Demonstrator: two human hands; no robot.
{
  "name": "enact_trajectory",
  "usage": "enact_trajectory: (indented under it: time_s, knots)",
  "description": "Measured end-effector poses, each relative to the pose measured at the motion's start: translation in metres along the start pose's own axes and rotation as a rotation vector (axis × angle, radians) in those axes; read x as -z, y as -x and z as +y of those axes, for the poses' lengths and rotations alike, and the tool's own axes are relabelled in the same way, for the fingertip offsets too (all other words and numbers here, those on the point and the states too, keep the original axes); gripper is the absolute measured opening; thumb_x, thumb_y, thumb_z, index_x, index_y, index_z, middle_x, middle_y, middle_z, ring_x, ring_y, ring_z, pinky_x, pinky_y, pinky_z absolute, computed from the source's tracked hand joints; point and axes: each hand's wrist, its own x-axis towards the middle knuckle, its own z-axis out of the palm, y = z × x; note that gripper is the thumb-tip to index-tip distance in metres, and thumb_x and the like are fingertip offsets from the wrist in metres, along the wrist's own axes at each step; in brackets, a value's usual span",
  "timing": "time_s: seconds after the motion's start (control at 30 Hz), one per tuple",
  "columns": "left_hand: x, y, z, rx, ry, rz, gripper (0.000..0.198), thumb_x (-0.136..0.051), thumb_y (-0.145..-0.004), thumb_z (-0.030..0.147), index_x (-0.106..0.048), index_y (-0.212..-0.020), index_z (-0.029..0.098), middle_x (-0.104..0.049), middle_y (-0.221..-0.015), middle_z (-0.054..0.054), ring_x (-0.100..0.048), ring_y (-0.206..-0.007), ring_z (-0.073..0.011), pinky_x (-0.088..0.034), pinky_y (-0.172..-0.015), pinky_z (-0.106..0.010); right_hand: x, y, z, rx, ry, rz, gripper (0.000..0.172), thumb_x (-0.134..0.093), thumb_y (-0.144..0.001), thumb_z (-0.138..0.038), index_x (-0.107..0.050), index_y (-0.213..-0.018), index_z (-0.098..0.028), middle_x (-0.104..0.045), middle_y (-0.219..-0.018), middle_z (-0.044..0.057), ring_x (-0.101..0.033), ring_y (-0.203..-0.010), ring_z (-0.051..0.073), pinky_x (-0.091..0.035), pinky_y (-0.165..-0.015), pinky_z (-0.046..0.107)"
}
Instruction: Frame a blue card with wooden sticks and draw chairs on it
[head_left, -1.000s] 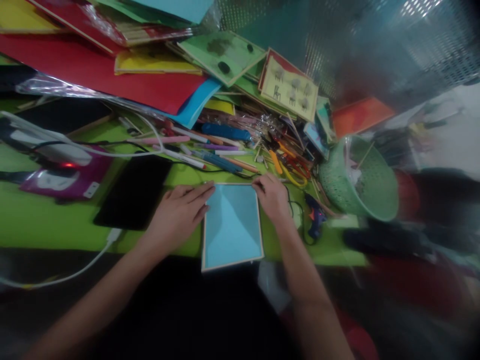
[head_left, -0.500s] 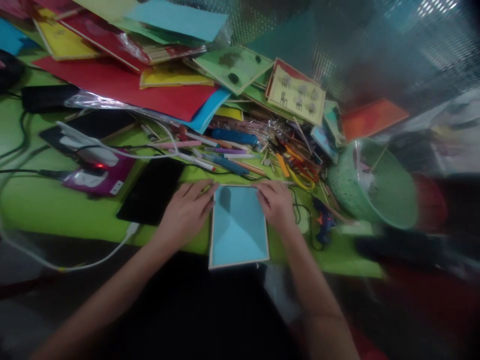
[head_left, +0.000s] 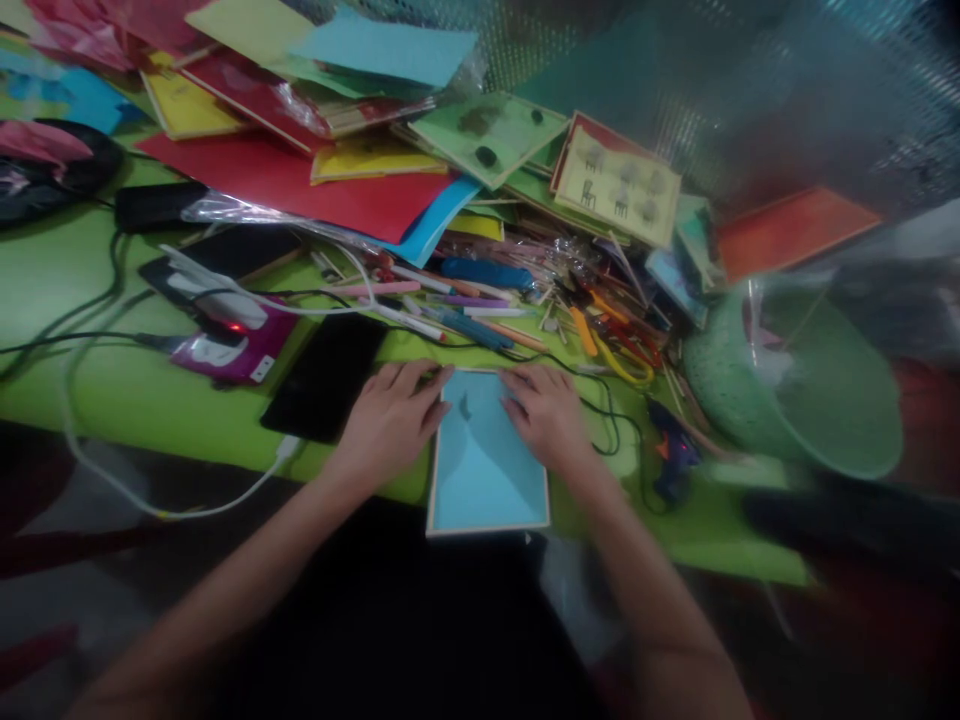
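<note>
A light-blue card [head_left: 491, 460] edged with thin pale wooden strips lies at the front edge of the table, its near end jutting over my lap. At its upper left corner, my left hand [head_left: 394, 415] grips the rim, fingers bent and close together. My right hand [head_left: 547, 410] holds the upper right corner, with thumb and fingertips over the border strip. A small dark shadow falls on the card between the hands. The fingertips' undersides are hidden.
Left of my hands are a black tablet [head_left: 328, 375] and a purple power strip [head_left: 236, 345] with cables. Behind lie pens, sticks, yellow-handled scissors [head_left: 619, 355] and coloured cards [head_left: 619, 185]. A glue gun [head_left: 671, 450] and a green basket [head_left: 795, 375] stand at right.
The view has shifted, so the table's things appear further right. My right hand's fingers have moved inward over the card's corner. The shadow on the card has shrunk.
</note>
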Motion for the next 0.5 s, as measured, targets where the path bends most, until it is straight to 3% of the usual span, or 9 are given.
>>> enact_trajectory:
  time_s: [0.2, 0.37, 0.5]
  knots:
    - [-0.002, 0.000, 0.002, 0.013, 0.009, 0.005, 0.045, -0.047, -0.107, 0.031, -0.065, -0.146, 0.016, -0.067, -0.139, -0.019, -0.061, -0.123, -0.0387, -0.053, -0.098, -0.056, 0.001, -0.001, 0.000, 0.014, 0.011, -0.010, 0.039, -0.058, -0.106, -0.030, -0.070, -0.142, -0.020, -0.074, -0.136, 0.012, -0.062, -0.123, 0.032, -0.047, -0.104, 0.047]
    - [-0.006, -0.001, -0.007, 0.027, 0.056, 0.039, 0.049, -0.040, -0.110, 0.031, -0.055, -0.153, 0.013, -0.067, -0.142, -0.019, -0.060, -0.132, -0.0342, -0.048, -0.113, -0.054, -0.004, 0.002, 0.004, 0.046, -0.001, 0.054, 0.044, -0.053, -0.108, -0.034, -0.066, -0.147, -0.017, -0.073, -0.134, 0.015, -0.063, -0.122, 0.032, -0.048, -0.105, 0.047]
    - [-0.007, 0.000, -0.008, 0.026, 0.068, 0.051, 0.049, -0.038, -0.111, 0.031, -0.055, -0.153, 0.013, -0.065, -0.144, -0.020, -0.059, -0.133, -0.0341, -0.046, -0.116, -0.055, -0.003, 0.002, -0.002, 0.073, -0.010, 0.068, 0.046, -0.051, -0.109, -0.036, -0.062, -0.151, -0.020, -0.071, -0.138, 0.015, -0.061, -0.126, 0.031, -0.046, -0.108, 0.048]
